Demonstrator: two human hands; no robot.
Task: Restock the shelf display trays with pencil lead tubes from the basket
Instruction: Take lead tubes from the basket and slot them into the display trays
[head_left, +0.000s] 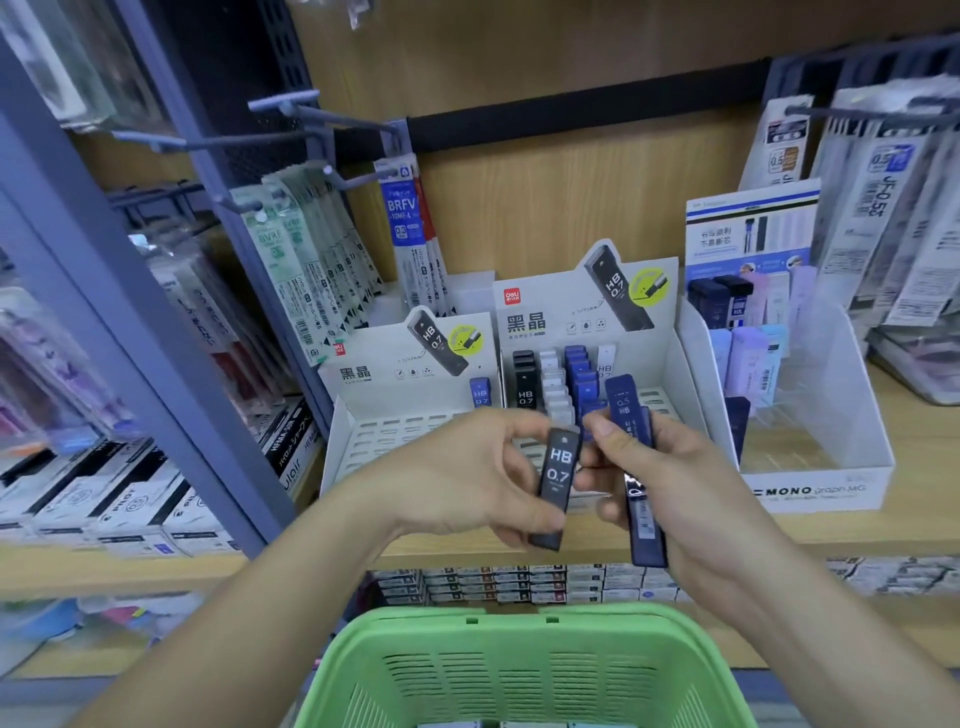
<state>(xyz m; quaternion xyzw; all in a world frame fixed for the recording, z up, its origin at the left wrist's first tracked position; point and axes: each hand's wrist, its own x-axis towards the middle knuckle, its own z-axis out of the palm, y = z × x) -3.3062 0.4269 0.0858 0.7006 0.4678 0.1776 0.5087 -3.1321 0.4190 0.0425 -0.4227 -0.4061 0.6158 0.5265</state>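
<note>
My left hand (470, 475) pinches a black lead tube (556, 486) marked HB 0.7, held upright in front of the shelf. My right hand (670, 488) grips a small bunch of dark blue lead tubes (631, 415), one marked 0.5 HB, and its thumb touches the black tube. Behind the hands stand two white display trays: the left tray (395, 415) holds one blue tube at its back right, the middle tray (660, 364) holds rows of black, white and blue tubes. The green basket (519, 670) sits below my arms at the bottom edge.
A white MONO tray (815, 488) with pastel and dark lead cases stands at the right. Refill packs hang on pegs at the left (311, 260) and the far right (893, 208). Boxed pens (104, 509) fill the lower left shelf. The wooden shelf edge (857, 540) runs under the trays.
</note>
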